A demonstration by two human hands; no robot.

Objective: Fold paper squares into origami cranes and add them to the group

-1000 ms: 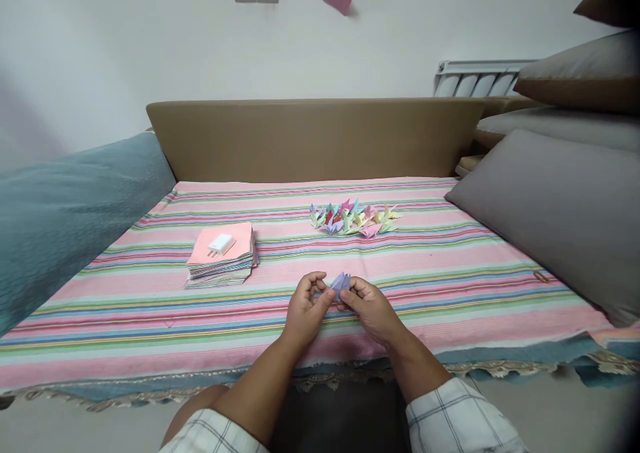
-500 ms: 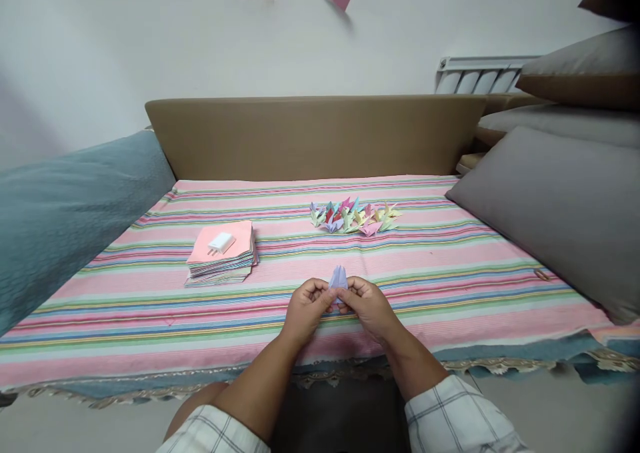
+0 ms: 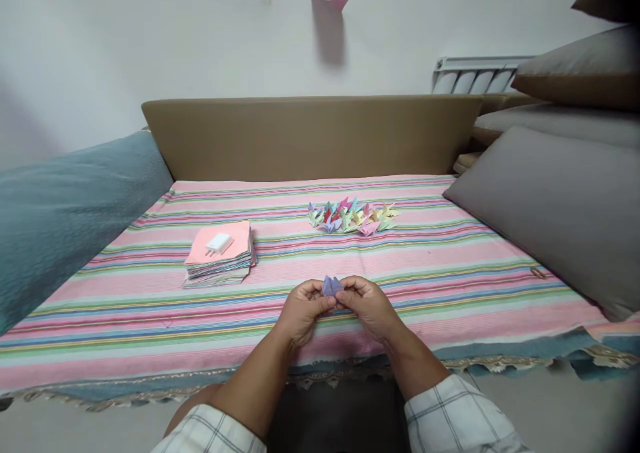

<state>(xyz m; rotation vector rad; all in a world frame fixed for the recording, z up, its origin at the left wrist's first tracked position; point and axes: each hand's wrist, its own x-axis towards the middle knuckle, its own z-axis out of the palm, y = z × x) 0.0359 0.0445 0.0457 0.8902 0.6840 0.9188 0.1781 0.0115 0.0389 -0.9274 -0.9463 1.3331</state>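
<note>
The lilac paper [image 3: 333, 286], folded but seemingly unfinished, is right of the stack [image 3: 229, 261] and nearer, pinched between left hand [image 3: 303, 310] and right hand [image 3: 369, 308]. Farther back, right of the stack, lie many folded cranes [image 3: 347, 221]; the stack looks unfolded.

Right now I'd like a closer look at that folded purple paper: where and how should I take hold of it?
I'd pinch the folded purple paper lightly by its pointed end, coming from the far side, opposite the person. Its slim points stick out uncovered there, while the left hand and right hand grip it lower down.
</note>
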